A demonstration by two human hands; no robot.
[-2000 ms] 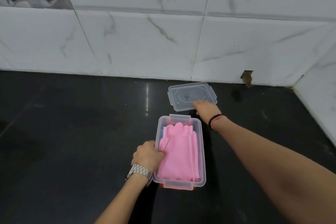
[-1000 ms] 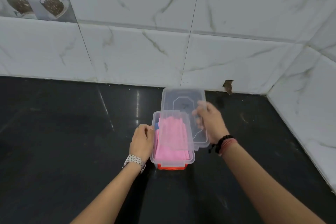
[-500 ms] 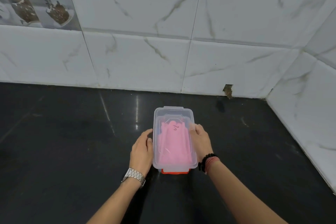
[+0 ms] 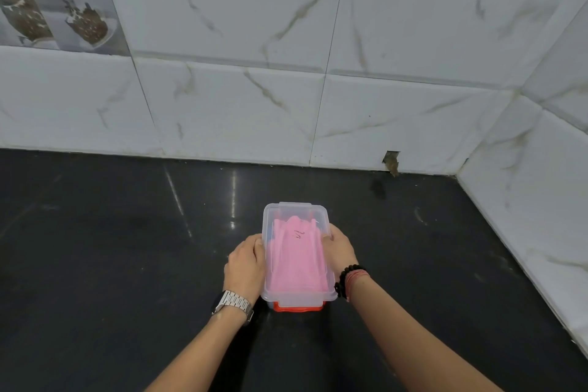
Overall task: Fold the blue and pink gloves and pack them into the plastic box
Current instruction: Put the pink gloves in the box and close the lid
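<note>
A clear plastic box [image 4: 297, 297] with an orange base stands on the black counter [image 4: 111, 264], and its clear lid [image 4: 296, 208] lies flat on top. Folded pink gloves [image 4: 296, 261] show through the lid. A thin strip of blue glove [image 4: 269, 234] shows at the box's left inner edge. My left hand [image 4: 245, 266] presses against the box's left side, fingers on the lid rim. My right hand [image 4: 339, 251] grips the right side of the lid and box.
White marble-pattern wall tiles [image 4: 254, 105] rise behind the counter. A side wall [image 4: 525, 216] closes the right. A chipped hole [image 4: 392, 162] sits at the back wall's base.
My right hand picked the lid up from behind the box, swung it over and laid it on the box. Both hands now hold the lidded box by its sides.
</note>
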